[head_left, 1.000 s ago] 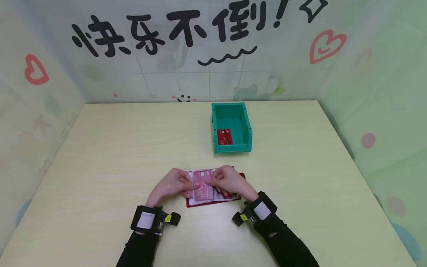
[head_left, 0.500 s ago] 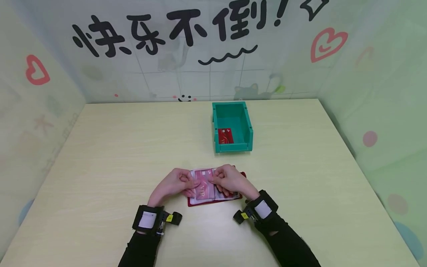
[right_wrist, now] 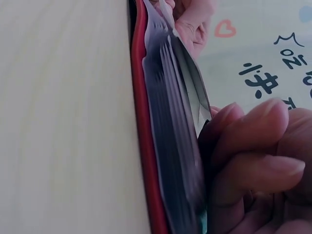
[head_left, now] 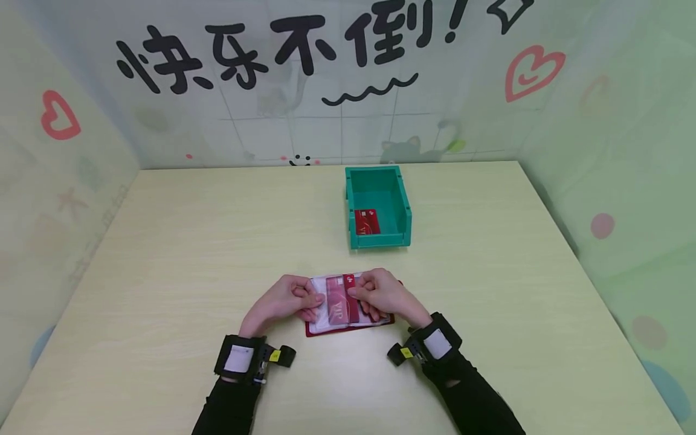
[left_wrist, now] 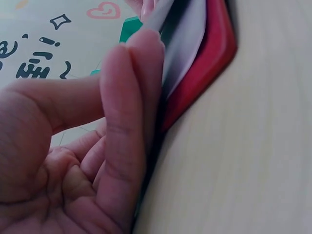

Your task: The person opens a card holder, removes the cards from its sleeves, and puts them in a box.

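In the head view a card holder with clear sleeves (head_left: 321, 322) and a red cover (head_left: 348, 330) lies opened flat on the table. A red VIP card (head_left: 351, 313) sits partly inside one sleeve, its right strip bare and bright. My left hand (head_left: 289, 300) pinches the sleeve page at its left side. With thumb and fingers, my right hand (head_left: 387, 294) grips the card's right edge. The left wrist view shows the left fingers (left_wrist: 124, 112) beside the red cover. Stacked sleeve edges (right_wrist: 173, 122) appear in the right wrist view, next to the curled right fingers (right_wrist: 258, 129).
Beyond the holder stands a teal bin (head_left: 406, 238), its lower front towards me. Another red card (head_left: 367, 222) lies inside it at the front left. Printed fabric walls (head_left: 304, 136) border the wooden table (head_left: 206, 241) at the back and sides.
My right hand has moved slightly right, drawing the card part way from its sleeve, so a bright red strip now shows. The left hand has stayed in place.
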